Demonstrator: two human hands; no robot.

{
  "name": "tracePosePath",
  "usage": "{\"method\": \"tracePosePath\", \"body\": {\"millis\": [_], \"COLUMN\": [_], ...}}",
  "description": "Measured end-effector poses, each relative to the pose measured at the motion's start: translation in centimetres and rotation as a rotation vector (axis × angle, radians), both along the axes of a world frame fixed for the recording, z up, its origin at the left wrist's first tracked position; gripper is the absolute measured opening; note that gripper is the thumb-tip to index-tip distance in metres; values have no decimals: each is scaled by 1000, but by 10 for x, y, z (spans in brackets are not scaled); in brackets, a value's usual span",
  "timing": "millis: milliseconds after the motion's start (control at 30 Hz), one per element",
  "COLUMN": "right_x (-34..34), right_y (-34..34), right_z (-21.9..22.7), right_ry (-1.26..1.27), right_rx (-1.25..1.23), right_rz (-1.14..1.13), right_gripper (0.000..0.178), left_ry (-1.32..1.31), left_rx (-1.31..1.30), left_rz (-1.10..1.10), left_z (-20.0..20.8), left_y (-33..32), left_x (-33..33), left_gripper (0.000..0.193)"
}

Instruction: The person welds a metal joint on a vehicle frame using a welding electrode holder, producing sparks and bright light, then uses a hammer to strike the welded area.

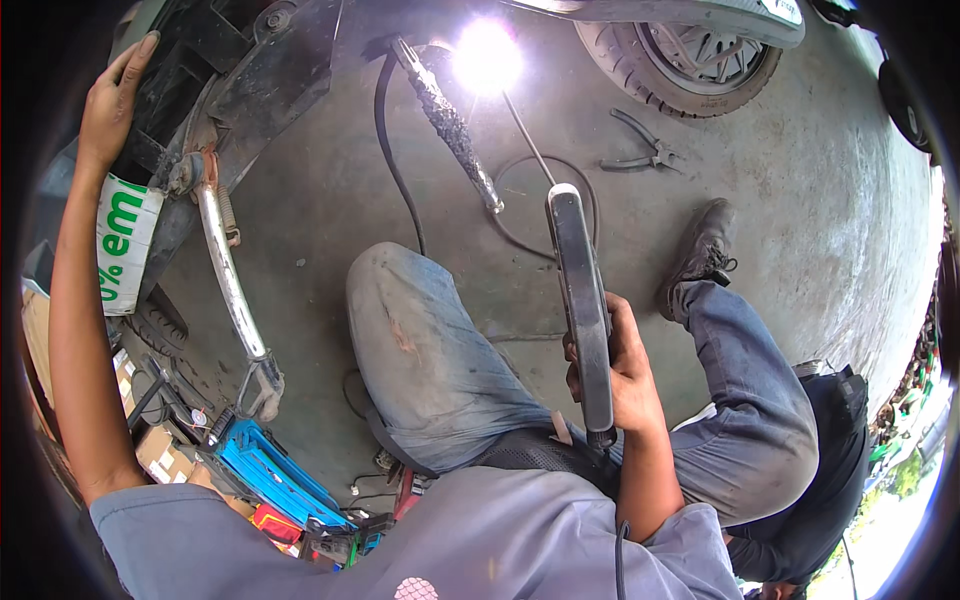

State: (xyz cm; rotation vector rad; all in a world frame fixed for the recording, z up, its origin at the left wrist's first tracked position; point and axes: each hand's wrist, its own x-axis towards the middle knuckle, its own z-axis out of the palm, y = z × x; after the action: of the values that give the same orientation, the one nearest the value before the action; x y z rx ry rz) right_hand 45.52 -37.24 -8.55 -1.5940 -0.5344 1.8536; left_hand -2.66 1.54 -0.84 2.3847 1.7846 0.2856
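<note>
My right hand (pixel 628 370) is wrapped round a long, narrow black tool (pixel 580 290) with rounded ends. From near its upper end a thin straight rod (pixel 527 135) reaches up to a brilliant white glare, which hides what lies there. Beside the glare lies a rod-like metal piece (pixel 445 115) with a lumpy dark coating and bare ends. Far to the upper left, my left hand (pixel 112 110) has its fingers stretched out against the dark underside of a vehicle part (pixel 185 75). Nothing shows in that hand.
Pliers (pixel 650 145) lie open on the floor below a scooter wheel (pixel 700 60). A black cable (pixel 385 150) curves along the floor. A worn metal bar (pixel 232 270) juts down at left, above a blue case (pixel 270 465). Another person in dark clothes (pixel 835 440) bends at lower right.
</note>
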Motion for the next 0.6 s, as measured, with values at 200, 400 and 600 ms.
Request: {"method": "tracePosePath", "body": {"millis": [200,400,600], "right_x": [0,3,-1], "right_y": [0,0,3], "right_z": [1,-1,2], "right_ry": [-12,-30,-24], "right_rx": [5,29,2], "right_rz": [-24,40,-15], "right_gripper": [56,54,53], "left_ry": [-1,16,6], "left_rx": [6,5,6], "left_rz": [-26,-34,-25], "left_z": [-9,-5,-7], "left_y": [0,2,2], "left_x": [0,-3,-1], "left_gripper": [52,52,52]}}
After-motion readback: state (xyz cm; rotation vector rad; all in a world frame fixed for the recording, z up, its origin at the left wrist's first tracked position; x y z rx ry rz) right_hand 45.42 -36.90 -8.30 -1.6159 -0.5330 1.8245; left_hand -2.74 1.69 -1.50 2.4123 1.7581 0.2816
